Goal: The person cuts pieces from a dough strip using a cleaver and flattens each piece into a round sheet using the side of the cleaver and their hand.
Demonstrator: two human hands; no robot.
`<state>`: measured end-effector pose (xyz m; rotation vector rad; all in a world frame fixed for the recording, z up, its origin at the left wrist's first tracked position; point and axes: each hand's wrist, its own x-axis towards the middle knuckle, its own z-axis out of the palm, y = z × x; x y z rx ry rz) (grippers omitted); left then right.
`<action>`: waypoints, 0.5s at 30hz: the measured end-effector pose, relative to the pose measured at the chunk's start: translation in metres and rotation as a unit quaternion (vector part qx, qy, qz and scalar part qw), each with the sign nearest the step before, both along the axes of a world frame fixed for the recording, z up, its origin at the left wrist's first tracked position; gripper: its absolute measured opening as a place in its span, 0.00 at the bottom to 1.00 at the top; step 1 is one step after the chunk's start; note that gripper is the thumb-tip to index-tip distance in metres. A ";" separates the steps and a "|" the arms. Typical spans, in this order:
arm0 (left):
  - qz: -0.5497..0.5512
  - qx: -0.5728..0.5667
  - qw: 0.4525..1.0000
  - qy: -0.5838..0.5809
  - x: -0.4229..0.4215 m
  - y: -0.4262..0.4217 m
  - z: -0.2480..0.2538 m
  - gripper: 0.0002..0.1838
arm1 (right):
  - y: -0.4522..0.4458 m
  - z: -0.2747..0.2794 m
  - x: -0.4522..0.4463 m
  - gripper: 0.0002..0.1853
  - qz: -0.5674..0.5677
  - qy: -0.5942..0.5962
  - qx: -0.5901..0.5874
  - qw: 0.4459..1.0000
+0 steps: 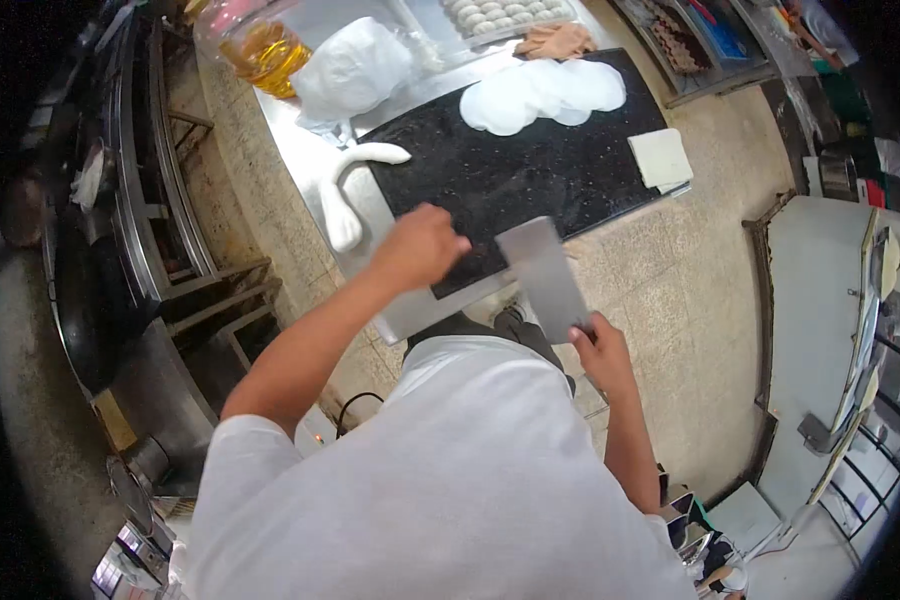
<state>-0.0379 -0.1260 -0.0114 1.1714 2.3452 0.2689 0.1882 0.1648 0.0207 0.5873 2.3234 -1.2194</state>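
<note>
A metal blade (547, 280) is gripped by the right hand (605, 355), but whether anything is pinched by the left hand (422, 248) cannot be told.

Slab (510, 200) on table (405, 312); dough rounds (542, 96) overlapping along its far side; dough roll (342, 222) at left, one end on slab; folded cloth (660, 158) at right edge; bag (360, 70) behind left
</note>
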 end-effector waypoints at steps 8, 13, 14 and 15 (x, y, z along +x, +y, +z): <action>-0.049 0.047 0.986 0.153 0.013 0.105 -0.042 0.36 | 0.092 0.014 -0.044 0.15 -0.315 0.347 -0.095 0.878; -0.093 0.053 0.983 0.149 0.008 0.127 -0.039 0.37 | 0.127 -0.081 -0.125 0.15 -0.441 0.125 -0.268 0.848; -0.088 0.044 0.986 0.133 0.004 0.128 -0.036 0.37 | 0.126 -0.082 -0.126 0.16 -0.453 0.097 -0.264 0.846; -0.081 0.036 0.990 0.111 0.003 0.130 -0.036 0.38 | 0.123 -0.078 -0.123 0.18 -0.464 0.065 -0.257 0.845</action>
